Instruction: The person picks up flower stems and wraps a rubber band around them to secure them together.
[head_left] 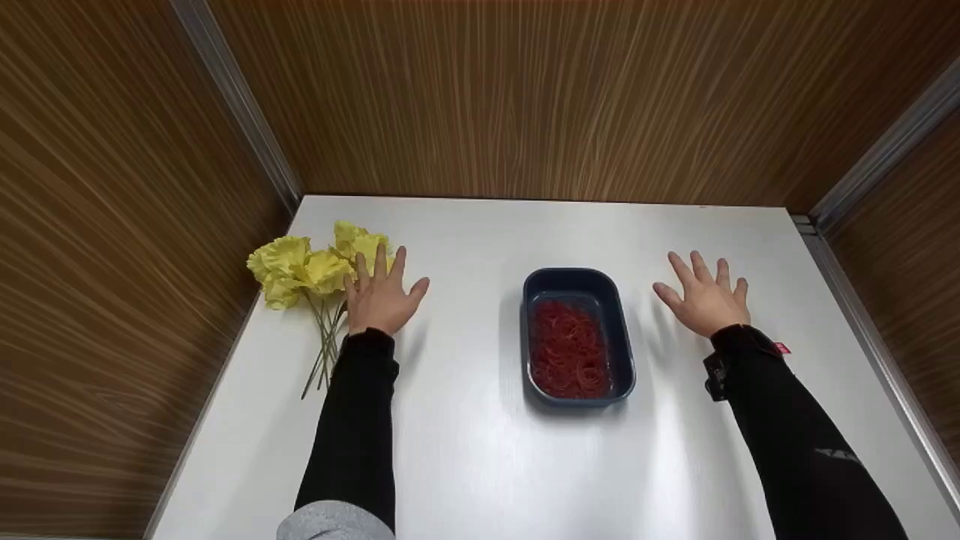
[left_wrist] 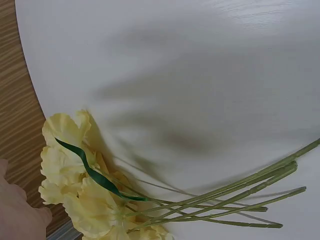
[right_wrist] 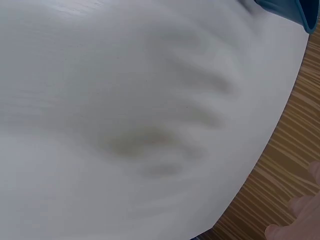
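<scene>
A bunch of yellow artificial flowers [head_left: 307,268] with green stems [head_left: 324,346] lies at the table's left edge; the left wrist view shows the blooms [left_wrist: 75,185] and stems [left_wrist: 240,192] close up. My left hand [head_left: 381,294] hovers flat with straight fingers just right of the flowers, holding nothing. A dark blue tray [head_left: 619,341] full of red rubber bands [head_left: 568,349] sits in the middle. My right hand [head_left: 705,296] is spread open above the table right of the tray, holding nothing.
The white table [head_left: 480,465] is boxed in by wood-grain walls [head_left: 525,90] at the back and both sides. A corner of the blue tray [right_wrist: 285,11] shows in the right wrist view. Bare tabletop lies in front of the tray.
</scene>
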